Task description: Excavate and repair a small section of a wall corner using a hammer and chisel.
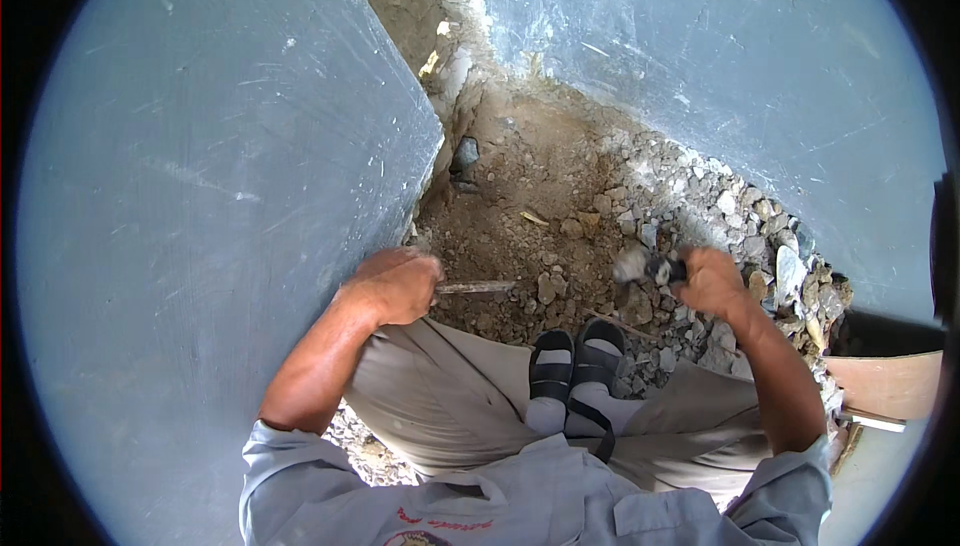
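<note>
My left hand [395,284] is closed around a thin, straight metal chisel [478,287], whose free end points right over the broken ground. The hand is close to the lower edge of the grey panel on the left. My right hand [712,281] grips a hammer [640,266] by its dark handle. Motion smears its pale head, which hangs over the stones with a gap between it and the chisel. Brown soil and broken stone [520,246] lie below both tools.
Smooth grey panels [230,176] [720,36] stand left and far right, with a narrow gap between them. Loose rubble [760,236] is heaped along the right panel. My sandalled feet [575,376] are together in the middle. A curved brown board [885,386] lies at the right.
</note>
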`<state>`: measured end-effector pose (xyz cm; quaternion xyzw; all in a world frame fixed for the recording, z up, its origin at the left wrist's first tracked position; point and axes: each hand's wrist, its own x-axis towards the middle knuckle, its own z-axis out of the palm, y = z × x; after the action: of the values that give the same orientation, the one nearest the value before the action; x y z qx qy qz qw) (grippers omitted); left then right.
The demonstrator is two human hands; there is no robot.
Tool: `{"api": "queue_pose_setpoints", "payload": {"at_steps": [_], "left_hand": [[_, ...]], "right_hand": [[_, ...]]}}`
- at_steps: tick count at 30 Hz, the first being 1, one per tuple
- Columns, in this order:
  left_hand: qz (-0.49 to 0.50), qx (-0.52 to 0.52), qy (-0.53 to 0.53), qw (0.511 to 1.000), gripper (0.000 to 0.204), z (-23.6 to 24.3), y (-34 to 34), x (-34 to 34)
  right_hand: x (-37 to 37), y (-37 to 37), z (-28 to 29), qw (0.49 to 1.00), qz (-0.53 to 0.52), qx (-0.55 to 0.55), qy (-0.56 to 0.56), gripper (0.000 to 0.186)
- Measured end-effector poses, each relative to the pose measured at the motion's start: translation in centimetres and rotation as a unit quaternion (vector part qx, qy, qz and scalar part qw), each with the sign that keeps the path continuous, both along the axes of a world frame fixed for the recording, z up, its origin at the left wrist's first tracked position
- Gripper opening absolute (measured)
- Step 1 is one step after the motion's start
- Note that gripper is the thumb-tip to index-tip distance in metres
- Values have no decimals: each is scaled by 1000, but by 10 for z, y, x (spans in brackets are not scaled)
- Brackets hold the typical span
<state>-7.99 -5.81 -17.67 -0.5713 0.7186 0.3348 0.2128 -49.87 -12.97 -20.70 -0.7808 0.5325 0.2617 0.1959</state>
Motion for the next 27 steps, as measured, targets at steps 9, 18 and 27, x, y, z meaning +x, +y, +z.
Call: {"api": "queue_pose_setpoints", "payload": {"at_steps": [9,18,27], "left_hand": [[17,24,15,999,29,-30,-20,-4],[57,50,-46,996,28,-38,-30,23],[60,76,-40,994,32,-45,-33,17]], "right_hand": [[133,-47,-104,897,-178,-18,-404,30],[278,-62,-190,733,-468,39,-492,47],[343,-88,-273,722,-510,-12,-467,56]]}}
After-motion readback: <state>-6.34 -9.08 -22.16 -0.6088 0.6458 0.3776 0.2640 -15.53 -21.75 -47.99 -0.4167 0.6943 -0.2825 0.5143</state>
